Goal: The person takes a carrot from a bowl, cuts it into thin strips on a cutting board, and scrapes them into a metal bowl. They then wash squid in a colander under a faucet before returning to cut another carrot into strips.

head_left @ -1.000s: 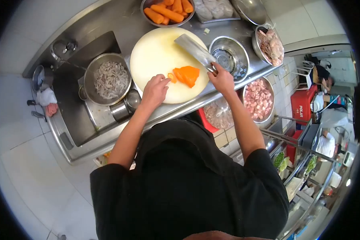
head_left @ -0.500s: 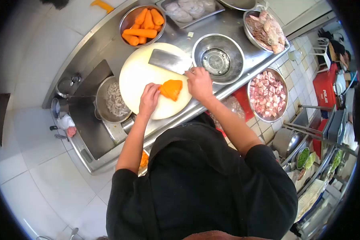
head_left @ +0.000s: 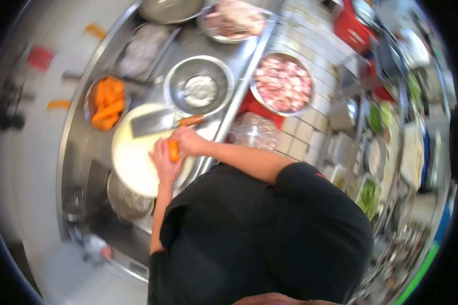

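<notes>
Between my two hands is cut carrot (head_left: 173,151), held close to the right edge of the round cream cutting board (head_left: 132,157). My left hand (head_left: 165,161) has its fingers pressed against its left side. From the other side, my right hand (head_left: 189,142) closes around it, hiding part of it. A cleaver (head_left: 155,122) lies on the board just beyond my hands, its wooden handle pointing right and touched by neither hand. Motion blurs the carrot's edges.
Past the board are a steel bowl (head_left: 170,84) and a bowl of whole carrots (head_left: 107,108). A pot (head_left: 116,201) sits in the sink at left. Cubed meat fills a basin (head_left: 283,84) at right, near a clear bag (head_left: 254,133). Crowded shelves stand farther right.
The view has turned and shifted. My right hand has left the cleaver handle and joined my left hand at the cut carrot, which is now gathered between both hands toward the board's edge.
</notes>
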The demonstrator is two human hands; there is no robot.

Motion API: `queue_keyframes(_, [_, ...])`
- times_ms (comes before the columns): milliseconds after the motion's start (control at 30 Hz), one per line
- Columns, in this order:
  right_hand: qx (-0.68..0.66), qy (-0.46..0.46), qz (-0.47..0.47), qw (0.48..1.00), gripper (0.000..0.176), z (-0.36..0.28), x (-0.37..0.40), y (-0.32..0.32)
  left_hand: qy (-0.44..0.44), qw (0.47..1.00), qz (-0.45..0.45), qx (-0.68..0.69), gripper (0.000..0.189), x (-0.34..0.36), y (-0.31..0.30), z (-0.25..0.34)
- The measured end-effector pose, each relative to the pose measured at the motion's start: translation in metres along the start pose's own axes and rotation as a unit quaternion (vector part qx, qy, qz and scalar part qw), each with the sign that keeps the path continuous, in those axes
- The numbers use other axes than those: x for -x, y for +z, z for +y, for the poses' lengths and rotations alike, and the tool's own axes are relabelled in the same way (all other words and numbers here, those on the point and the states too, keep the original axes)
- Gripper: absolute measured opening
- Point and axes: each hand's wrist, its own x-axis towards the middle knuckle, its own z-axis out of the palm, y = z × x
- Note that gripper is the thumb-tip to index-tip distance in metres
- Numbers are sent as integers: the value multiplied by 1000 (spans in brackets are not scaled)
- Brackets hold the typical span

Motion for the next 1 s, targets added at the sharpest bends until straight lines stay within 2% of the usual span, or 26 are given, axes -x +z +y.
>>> queue_keyframes(33, [10,-12,9,1000,45,2,2,4,52,998,22,41,87,-3,-2,-5])
queue_keyframes(100, [31,-8,31,999,42,5,6,16,123,990,63,16,75,-9,3,-19])
queue_keyframes(133, [38,5,42,998,40,6,10,22,111,989,50,80,70,-11,-6,-13])
queue_keyframes(300, [82,9,-4,997,18,-14,24,7,80,996,2,29,67,13,-8,-17])
queue_keyframes(400, [67,1,54,996,17,-13,29,18,34,999,-26,-10,72,26,-15,0])
queue_keyframes(467, [71,16,42,996,19,-15,34,19,-9,998,-64,-20,78,26,-16,4])
queue_keyframes(567, [71,16,53,996,24,-12,35,20,-64,979,-141,-132,83,21,-33,17])
queue_keyframes(633, [68,3,74,995,26,-4,35,28,-42,978,-137,-149,83,15,-39,17])
queue_keyframes(667, [86,18,51,995,26,-8,35,25,-37,978,-135,-157,83,12,-40,13])
queue_keyframes(767, [144,40,-29,988,26,-7,26,21,22,987,-154,-27,77,5,-18,-19])
queue_keyframes(900, [114,1,60,992,24,0,37,32,-10,990,-132,-39,64,9,-16,-2])
queue_keyframes(933, [76,-9,68,995,25,-4,39,29,-24,989,-136,-44,63,10,-25,11])
queue_keyframes(1000, [107,-24,49,993,32,-7,44,26,4,990,-99,-103,63,23,-16,4])
